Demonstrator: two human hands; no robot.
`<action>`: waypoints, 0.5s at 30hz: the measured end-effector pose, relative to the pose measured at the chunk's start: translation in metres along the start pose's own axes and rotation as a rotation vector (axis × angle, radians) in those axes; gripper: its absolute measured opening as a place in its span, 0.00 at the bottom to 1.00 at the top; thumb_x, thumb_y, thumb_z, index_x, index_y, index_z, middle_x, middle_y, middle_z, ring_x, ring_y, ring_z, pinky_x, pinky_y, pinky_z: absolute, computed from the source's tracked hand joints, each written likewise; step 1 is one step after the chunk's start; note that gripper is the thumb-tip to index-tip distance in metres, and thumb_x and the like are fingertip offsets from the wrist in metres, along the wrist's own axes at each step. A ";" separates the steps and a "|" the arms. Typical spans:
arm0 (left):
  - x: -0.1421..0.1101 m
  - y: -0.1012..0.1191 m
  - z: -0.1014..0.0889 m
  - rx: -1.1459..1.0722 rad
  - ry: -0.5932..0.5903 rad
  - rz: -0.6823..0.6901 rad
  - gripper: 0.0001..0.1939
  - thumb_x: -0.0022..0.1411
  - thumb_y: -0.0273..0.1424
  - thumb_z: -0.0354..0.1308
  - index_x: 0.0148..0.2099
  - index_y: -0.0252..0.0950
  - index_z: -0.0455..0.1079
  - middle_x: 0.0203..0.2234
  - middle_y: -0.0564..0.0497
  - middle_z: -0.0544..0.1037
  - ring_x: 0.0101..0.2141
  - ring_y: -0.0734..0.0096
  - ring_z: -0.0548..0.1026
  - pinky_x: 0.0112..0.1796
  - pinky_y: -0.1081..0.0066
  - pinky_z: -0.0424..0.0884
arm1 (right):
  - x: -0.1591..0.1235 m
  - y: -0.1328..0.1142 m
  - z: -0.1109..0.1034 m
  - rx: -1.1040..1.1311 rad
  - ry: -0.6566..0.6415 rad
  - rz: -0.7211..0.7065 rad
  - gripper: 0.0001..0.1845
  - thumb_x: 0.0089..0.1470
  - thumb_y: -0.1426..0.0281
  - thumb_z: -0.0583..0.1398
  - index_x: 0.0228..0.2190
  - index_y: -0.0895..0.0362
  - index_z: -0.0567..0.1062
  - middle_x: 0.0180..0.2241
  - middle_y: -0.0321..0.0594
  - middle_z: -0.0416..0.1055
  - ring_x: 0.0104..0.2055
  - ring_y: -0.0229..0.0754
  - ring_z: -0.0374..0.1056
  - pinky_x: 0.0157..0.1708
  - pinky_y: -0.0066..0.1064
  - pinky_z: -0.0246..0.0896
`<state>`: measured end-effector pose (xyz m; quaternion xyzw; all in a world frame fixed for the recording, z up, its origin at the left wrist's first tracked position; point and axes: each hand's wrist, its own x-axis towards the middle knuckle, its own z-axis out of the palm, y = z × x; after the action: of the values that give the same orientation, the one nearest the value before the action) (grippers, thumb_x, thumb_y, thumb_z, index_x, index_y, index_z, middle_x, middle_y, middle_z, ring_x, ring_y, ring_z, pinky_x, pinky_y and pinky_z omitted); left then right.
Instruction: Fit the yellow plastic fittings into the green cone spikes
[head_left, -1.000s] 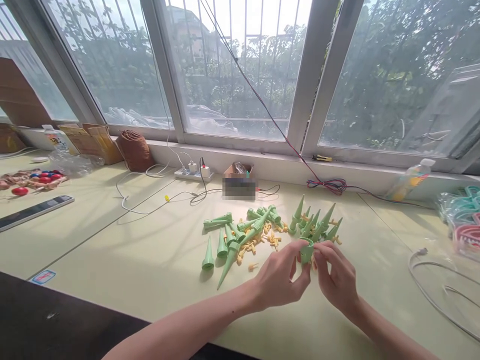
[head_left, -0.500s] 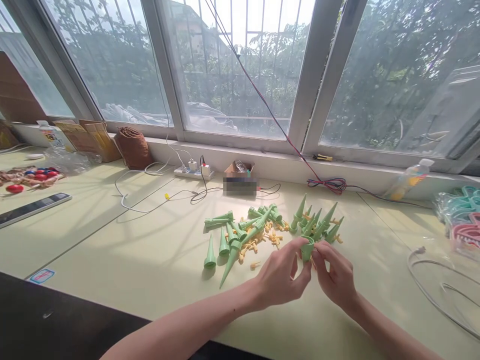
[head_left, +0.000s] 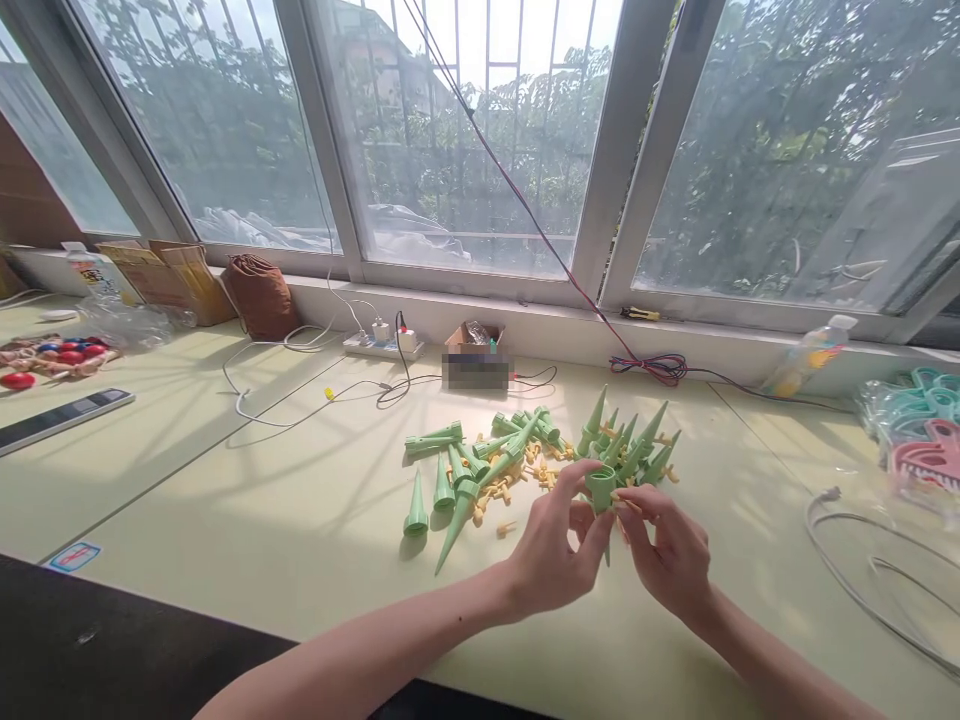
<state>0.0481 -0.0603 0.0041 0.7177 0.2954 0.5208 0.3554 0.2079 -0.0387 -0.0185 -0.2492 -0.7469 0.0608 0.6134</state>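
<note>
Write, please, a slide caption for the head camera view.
Left hand holding a green plastic spike, open end up, right hand at its side, yellow fittings scattered beyond.

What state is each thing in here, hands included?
Left hand: closed on a cone
Held green cone: upright, wide open end up
Right hand: fingertips pinched beside the cone; contents too small to tell
Power strip: plugs in it
Small cardboard box: open
Right-hand bottle: capped
Red-and-black wire: bundled
Right-hand white cable: loose, end unplugged
</note>
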 end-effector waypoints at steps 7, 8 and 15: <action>0.005 0.004 -0.003 -0.275 0.057 -0.224 0.16 0.70 0.33 0.51 0.57 0.43 0.53 0.38 0.50 0.73 0.18 0.84 0.67 0.19 0.79 0.65 | 0.001 -0.001 0.000 0.025 0.015 -0.002 0.20 0.57 0.86 0.56 0.46 0.56 0.74 0.29 0.37 0.67 0.26 0.36 0.64 0.23 0.28 0.60; 0.005 0.004 -0.003 -0.300 0.065 -0.241 0.16 0.70 0.34 0.51 0.56 0.42 0.53 0.37 0.51 0.72 0.17 0.84 0.67 0.18 0.78 0.64 | 0.001 -0.002 0.000 0.029 0.014 0.001 0.20 0.57 0.86 0.55 0.46 0.56 0.74 0.30 0.37 0.67 0.26 0.35 0.64 0.23 0.28 0.60; 0.006 0.007 -0.003 -0.369 0.038 -0.270 0.16 0.71 0.36 0.50 0.56 0.42 0.52 0.35 0.53 0.70 0.15 0.86 0.64 0.18 0.78 0.62 | 0.003 -0.004 0.001 0.033 -0.001 0.007 0.21 0.58 0.86 0.54 0.47 0.55 0.73 0.28 0.36 0.66 0.26 0.36 0.64 0.23 0.27 0.62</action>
<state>0.0475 -0.0591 0.0135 0.5846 0.2950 0.5272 0.5415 0.2051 -0.0403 -0.0142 -0.2416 -0.7454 0.0752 0.6167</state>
